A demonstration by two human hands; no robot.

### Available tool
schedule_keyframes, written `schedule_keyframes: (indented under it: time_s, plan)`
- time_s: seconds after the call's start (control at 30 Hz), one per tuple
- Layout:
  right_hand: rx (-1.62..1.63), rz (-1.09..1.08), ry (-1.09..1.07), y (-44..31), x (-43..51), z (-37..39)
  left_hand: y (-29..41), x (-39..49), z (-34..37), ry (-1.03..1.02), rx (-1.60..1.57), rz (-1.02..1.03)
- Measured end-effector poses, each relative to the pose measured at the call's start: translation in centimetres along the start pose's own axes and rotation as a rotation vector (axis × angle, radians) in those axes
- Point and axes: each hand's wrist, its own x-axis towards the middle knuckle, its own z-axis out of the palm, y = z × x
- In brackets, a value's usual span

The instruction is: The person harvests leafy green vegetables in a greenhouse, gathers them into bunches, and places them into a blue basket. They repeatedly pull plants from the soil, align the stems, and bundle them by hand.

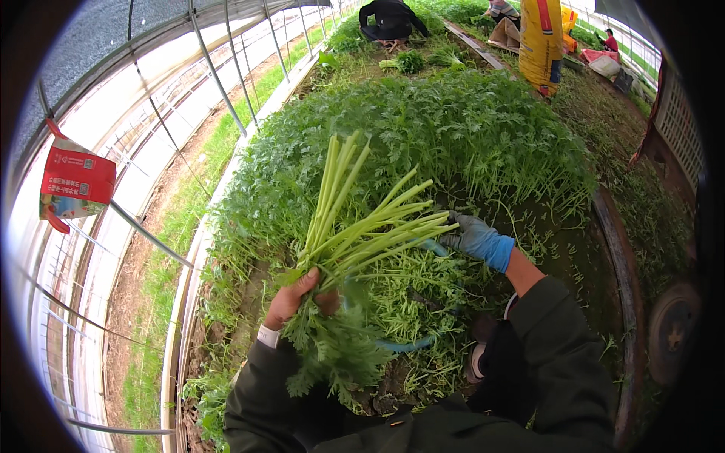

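My bare left hand (pixel 297 297) is closed round a bunch of leafy green stalks (pixel 357 226), low in the bunch near the leaves. The pale stalk ends fan out upward and to the right, while the feathery leaves hang down below the hand. My right hand (pixel 476 238), in a blue and grey glove, is at the tips of the right-hand stalks; its fingers are bent, and whether they grip any stalk cannot be told. Beneath the bunch lies a heap of loose stems and leaves (pixel 419 306) on the ground, with parts of a blue band or rim around it.
Dense growing greens (pixel 430 124) stand beyond my hands. Cut bunches (pixel 409 61) lie farther off near a crouching person (pixel 391 20). A yellow sack (pixel 541 45) stands at the upper right. Metal poles line the left; a red printed bag (pixel 78 175) hangs there. A wheel (pixel 674 334) is at right.
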Motion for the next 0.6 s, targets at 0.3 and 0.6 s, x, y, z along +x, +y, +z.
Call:
schedule_keyframes:
  time_s: [0.3,0.6]
  plan:
    - [0.746,-0.035,-0.107,-5.0,-1.2,-2.2,0.0,0.4,1.0,-0.222,-0.128,-0.020]
    - [0.959,-0.044,0.029,-5.8,-0.9,-0.7,-0.6,0.1,1.2,-0.119,-0.086,-0.097]
